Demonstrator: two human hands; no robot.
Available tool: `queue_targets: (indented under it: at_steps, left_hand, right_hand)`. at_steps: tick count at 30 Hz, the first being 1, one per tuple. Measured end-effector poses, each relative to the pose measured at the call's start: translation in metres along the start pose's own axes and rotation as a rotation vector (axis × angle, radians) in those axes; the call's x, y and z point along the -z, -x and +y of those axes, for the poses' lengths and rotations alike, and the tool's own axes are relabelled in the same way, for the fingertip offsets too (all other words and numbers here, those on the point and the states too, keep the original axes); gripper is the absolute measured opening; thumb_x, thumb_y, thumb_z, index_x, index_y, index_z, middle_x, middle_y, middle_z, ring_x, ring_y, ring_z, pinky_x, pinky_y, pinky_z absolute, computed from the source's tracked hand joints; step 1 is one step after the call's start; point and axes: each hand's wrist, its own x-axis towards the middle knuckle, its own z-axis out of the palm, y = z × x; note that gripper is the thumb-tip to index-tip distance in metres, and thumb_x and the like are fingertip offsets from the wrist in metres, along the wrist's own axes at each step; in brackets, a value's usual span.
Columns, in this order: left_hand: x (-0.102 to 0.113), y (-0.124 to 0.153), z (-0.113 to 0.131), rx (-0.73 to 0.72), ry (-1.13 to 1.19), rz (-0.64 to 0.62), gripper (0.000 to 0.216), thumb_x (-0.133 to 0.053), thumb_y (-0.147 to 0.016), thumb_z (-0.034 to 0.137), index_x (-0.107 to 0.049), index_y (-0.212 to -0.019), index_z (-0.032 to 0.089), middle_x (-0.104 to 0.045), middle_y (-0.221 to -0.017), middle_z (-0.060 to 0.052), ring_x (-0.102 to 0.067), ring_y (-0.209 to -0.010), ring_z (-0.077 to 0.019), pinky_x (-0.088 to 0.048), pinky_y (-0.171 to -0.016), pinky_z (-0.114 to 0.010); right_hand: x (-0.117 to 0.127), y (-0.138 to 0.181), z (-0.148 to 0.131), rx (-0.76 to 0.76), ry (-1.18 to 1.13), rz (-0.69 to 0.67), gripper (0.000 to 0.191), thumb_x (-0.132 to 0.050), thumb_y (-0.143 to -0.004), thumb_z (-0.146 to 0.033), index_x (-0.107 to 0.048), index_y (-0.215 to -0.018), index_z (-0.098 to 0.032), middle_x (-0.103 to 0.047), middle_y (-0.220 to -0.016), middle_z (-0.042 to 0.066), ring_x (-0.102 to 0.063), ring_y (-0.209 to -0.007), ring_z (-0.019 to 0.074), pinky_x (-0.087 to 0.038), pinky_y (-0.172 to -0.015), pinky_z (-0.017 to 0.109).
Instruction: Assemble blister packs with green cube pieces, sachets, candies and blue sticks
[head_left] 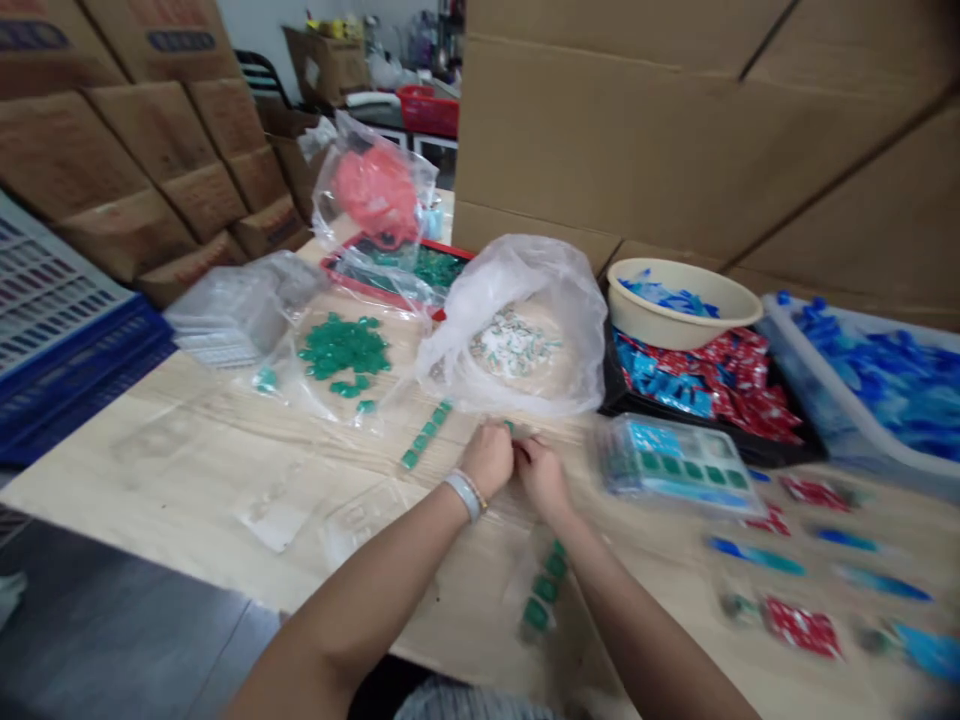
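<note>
My left hand and my right hand meet over the middle of the table, fingers pinched together. A small green piece shows at the fingertips; what each hand grips is blurred and mostly hidden. To the left lies a slanting row of green square pieces. Another row of green squares sits below, partly behind my right forearm. Beyond my hands, an open clear plastic bag holds many small white and green bits. A loose pile of green pieces lies farther left.
Right of my hands stands a clear compartment case with green squares. Behind it are a cream bowl, a black tray of red and blue packets, and a bin of blue pieces. Stacked clear cases lie left. Cardboard walls the back.
</note>
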Motion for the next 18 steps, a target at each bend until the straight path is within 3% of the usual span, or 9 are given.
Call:
queue_targets:
  at_steps: [2, 4, 6, 8, 10, 13, 15, 18]
  left_hand:
    - [0.026, 0.000, -0.027, -0.024, 0.084, 0.083, 0.024, -0.048, -0.075, 0.018, -0.058, -0.095, 0.010, -0.062, -0.087, -0.011, -0.057, -0.079, -0.0176, -0.044, -0.072, -0.026]
    - [0.060, 0.003, -0.071, 0.032, 0.132, 0.234, 0.023, -0.045, -0.077, 0.019, -0.060, -0.093, 0.012, -0.063, -0.086, -0.008, -0.057, -0.080, -0.0161, -0.042, -0.075, -0.025]
    - [0.091, 0.007, -0.120, 0.215, 0.014, 0.378, 0.023, -0.041, -0.079, 0.020, -0.062, -0.085, 0.013, -0.062, -0.083, -0.008, -0.056, -0.081, -0.0174, -0.042, -0.077, -0.027]
    - [0.111, 0.010, -0.160, 0.268, -0.134, 0.368, 0.022, -0.043, -0.077, 0.019, -0.061, -0.089, 0.013, -0.060, -0.088, -0.009, -0.055, -0.084, -0.0177, -0.041, -0.079, -0.027]
    - [0.118, 0.010, -0.186, 0.249, -0.262, 0.280, 0.022, -0.045, -0.075, 0.016, -0.060, -0.091, 0.013, -0.057, -0.093, -0.010, -0.054, -0.087, -0.0184, -0.041, -0.079, -0.027]
    - [0.115, 0.009, -0.203, 0.228, -0.332, 0.213, 0.017, -0.046, -0.074, 0.014, -0.059, -0.085, 0.012, -0.056, -0.089, -0.011, -0.054, -0.083, -0.0190, -0.042, -0.074, -0.028]
    - [0.112, 0.010, -0.208, 0.214, -0.324, 0.226, 0.014, -0.046, -0.075, 0.016, -0.058, -0.081, 0.012, -0.055, -0.083, -0.010, -0.054, -0.078, -0.0183, -0.042, -0.071, -0.028]
    - [0.115, 0.013, -0.216, 0.153, -0.309, 0.210, 0.014, -0.048, -0.075, 0.021, -0.059, -0.075, 0.013, -0.054, -0.083, -0.008, -0.052, -0.078, -0.0177, -0.042, -0.071, -0.028]
  right_hand:
    - [0.007, -0.001, -0.003, 0.011, -0.066, 0.054, 0.022, -0.042, -0.077, -0.025, -0.062, -0.071, -0.020, -0.057, -0.068, 0.005, -0.053, -0.065, 0.0188, -0.041, -0.062, 0.030]
    - [0.013, -0.010, -0.017, 0.031, -0.107, 0.086, 0.023, -0.044, -0.078, -0.033, -0.061, -0.071, -0.020, -0.056, -0.063, 0.003, -0.052, -0.060, 0.0178, -0.040, -0.058, 0.029]
    - [0.013, -0.027, -0.045, 0.110, -0.118, 0.065, 0.027, -0.045, -0.078, -0.038, -0.059, -0.064, -0.021, -0.052, -0.055, 0.001, -0.049, -0.054, 0.0158, -0.037, -0.054, 0.027]
    - [0.006, -0.056, -0.082, 0.238, -0.111, 0.032, 0.032, -0.045, -0.079, -0.040, -0.056, -0.056, -0.020, -0.048, -0.051, 0.000, -0.047, -0.052, 0.0144, -0.035, -0.053, 0.026]
    - [-0.006, -0.094, -0.120, 0.352, -0.107, 0.037, 0.034, -0.041, -0.081, -0.037, -0.057, -0.057, -0.019, -0.050, -0.053, 0.001, -0.048, -0.055, 0.0144, -0.036, -0.056, 0.026]
    - [-0.024, -0.164, -0.164, 0.487, -0.089, 0.118, 0.027, -0.036, -0.081, -0.024, -0.061, -0.077, -0.016, -0.059, -0.074, 0.006, -0.054, -0.072, 0.0161, -0.040, -0.067, 0.027]
    - [-0.030, -0.214, -0.181, 0.557, -0.011, 0.127, 0.028, -0.034, -0.078, -0.014, -0.060, -0.090, -0.015, -0.061, -0.083, 0.007, -0.055, -0.079, 0.0159, -0.040, -0.072, 0.028]
    - [-0.031, -0.283, -0.194, 0.516, 0.226, 0.088, 0.030, -0.034, -0.078, -0.009, -0.059, -0.095, -0.013, -0.060, -0.074, 0.005, -0.056, -0.072, 0.0142, -0.040, -0.069, 0.028]
